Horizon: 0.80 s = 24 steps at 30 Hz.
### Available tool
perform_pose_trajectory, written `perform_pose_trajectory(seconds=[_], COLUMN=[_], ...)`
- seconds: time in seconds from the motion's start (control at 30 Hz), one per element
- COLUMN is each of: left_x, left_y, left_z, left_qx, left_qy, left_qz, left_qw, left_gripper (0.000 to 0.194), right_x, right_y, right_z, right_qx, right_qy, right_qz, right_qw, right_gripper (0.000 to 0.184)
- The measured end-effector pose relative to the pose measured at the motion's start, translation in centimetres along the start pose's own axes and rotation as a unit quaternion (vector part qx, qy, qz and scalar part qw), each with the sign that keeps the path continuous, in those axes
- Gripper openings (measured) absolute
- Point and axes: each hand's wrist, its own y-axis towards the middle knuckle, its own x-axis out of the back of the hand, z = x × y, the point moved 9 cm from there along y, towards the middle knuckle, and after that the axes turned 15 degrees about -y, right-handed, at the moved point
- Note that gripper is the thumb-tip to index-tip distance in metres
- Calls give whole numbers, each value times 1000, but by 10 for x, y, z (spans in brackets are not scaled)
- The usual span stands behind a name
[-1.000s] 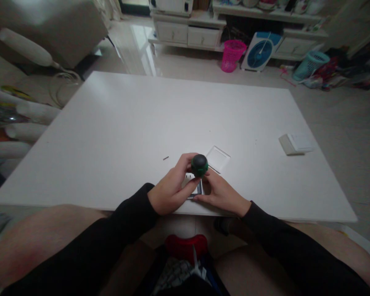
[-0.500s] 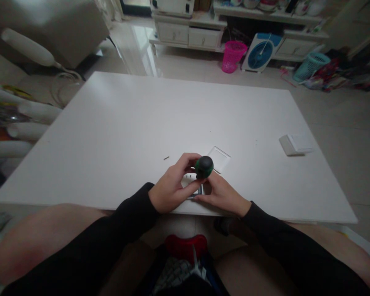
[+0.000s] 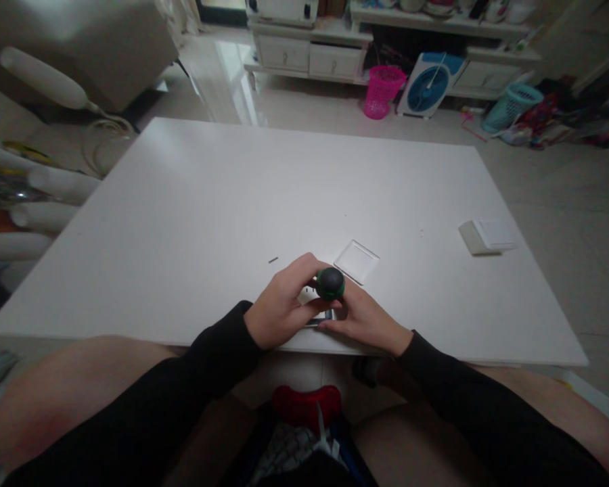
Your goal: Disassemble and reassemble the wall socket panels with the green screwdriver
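Observation:
A screwdriver [image 3: 330, 284] with a black and green handle stands nearly upright, its butt end towards me. My left hand [image 3: 283, 304] is closed around its handle with thumb and fingers. Below it lies a white wall socket panel [image 3: 308, 295] with small dark slots, largely covered by my hands. My right hand [image 3: 368, 319] grips the socket's right side, thumb at the near corner. The screwdriver's tip is hidden. Just beyond my right hand a white square cover frame [image 3: 356, 262] rests flat. A small thin screw-like piece [image 3: 273, 260] lies to the left.
The white table [image 3: 208, 196] carries a stack of white square panels [image 3: 486, 237] near its right edge. Small specks lie right of centre. Past the far edge are a pink basket [image 3: 384, 91], a blue fan [image 3: 429, 86] and a white cabinet. A red stool [image 3: 307, 404] shows below the table.
The screwdriver's handle has tilted slightly left and nearer to me, and my left hand's fingers have shifted on it. More of the cover frame shows. My right hand stays nearly still.

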Motion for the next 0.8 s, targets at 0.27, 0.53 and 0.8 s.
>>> perform_pose_trajectory(seconds=[0.27,0.53,0.8], left_x=[-6,-5,5], left_y=[-4,-1,0], left_z=[3,6,7], left_qx=[25,26,17], left_qy=[-20,-48,-55], left_qz=[30,-11,-17], left_qw=[999,998,998], left_gripper=[30,11,20], right_x=[3,0,1], right_y=[0,0,0], right_z=[2,-2,1], right_qx=[11,-7,6], right_qy=[-1,-3,-2], right_qz=[-11,0,-2], right_qw=[1000,1000,1000], right_gripper=[78,64,67])
